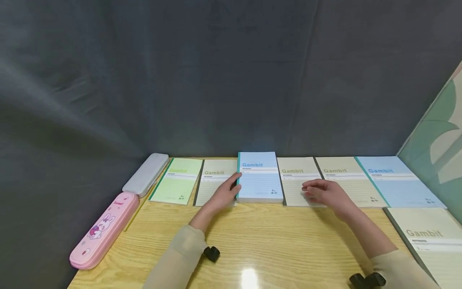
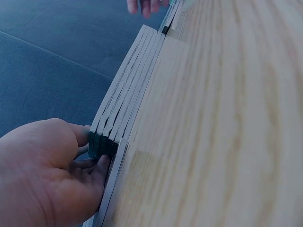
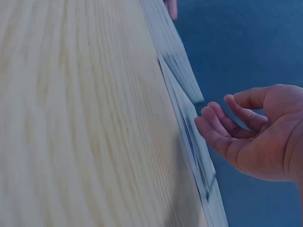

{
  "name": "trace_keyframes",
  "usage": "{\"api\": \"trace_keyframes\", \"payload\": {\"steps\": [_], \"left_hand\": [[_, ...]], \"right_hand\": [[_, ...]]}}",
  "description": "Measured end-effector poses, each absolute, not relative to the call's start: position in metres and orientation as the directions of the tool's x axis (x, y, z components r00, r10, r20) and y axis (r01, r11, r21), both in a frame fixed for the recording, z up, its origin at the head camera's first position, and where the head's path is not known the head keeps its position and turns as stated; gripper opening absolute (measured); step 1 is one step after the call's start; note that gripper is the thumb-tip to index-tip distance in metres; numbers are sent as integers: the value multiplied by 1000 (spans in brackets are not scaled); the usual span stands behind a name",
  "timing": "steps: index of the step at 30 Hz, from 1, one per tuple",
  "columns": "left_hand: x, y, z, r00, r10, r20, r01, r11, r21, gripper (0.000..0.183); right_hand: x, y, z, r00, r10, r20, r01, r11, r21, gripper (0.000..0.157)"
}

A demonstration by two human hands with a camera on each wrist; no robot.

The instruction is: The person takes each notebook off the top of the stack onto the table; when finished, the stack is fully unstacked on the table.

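Note:
In the head view, my left hand (image 1: 225, 194) is at the green spine of a thick stack of blue notebooks (image 1: 260, 182). Seen from the left wrist, several layers of page edges (image 2: 128, 85) show, and the left hand's fingertips (image 2: 83, 135) touch the spine side without wrapping round the stack. To the right of the stack lies a cream notebook (image 1: 295, 170) with a dark spine. Over its right part hovers my right hand (image 1: 328, 194), fingers loosely bent and nothing held. In the right wrist view that hand (image 3: 255, 137) stands apart from the notebooks (image 3: 182, 109) beside it.
Left of the stack lie a cream notebook (image 1: 218, 165) and a green one (image 1: 180, 180). A white case (image 1: 146, 172) and a pink pencil case (image 1: 104, 230) line the left edge. Further right are cream (image 1: 350, 180), blue (image 1: 400, 180) and near cream (image 1: 426, 224) notebooks. A dark curtain (image 1: 231, 80) hangs behind.

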State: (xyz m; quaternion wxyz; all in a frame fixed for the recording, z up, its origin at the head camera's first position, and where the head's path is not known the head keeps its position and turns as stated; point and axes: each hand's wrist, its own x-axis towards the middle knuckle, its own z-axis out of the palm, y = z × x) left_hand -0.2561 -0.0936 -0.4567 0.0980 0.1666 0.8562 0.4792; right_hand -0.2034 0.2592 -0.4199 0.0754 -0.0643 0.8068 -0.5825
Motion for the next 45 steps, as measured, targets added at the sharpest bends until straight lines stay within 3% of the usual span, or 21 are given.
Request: {"api": "trace_keyframes", "payload": {"steps": [19,35,45], "left_hand": [[-256,-91,-455,-935,355,-13,172,484,858,51],[-257,-92,-457,-928,372,-6,186,479,858,52],[-255,-94,-456,-919,394,-1,198,463,864,53]], "right_hand": [[-237,198,-436,-979,-187,-85,43,218,-975,40],[-243,182,-440,-997,-71,35,-69,568,-820,36],[-246,183,-440,-998,-62,4,-40,588,-808,32]]}}
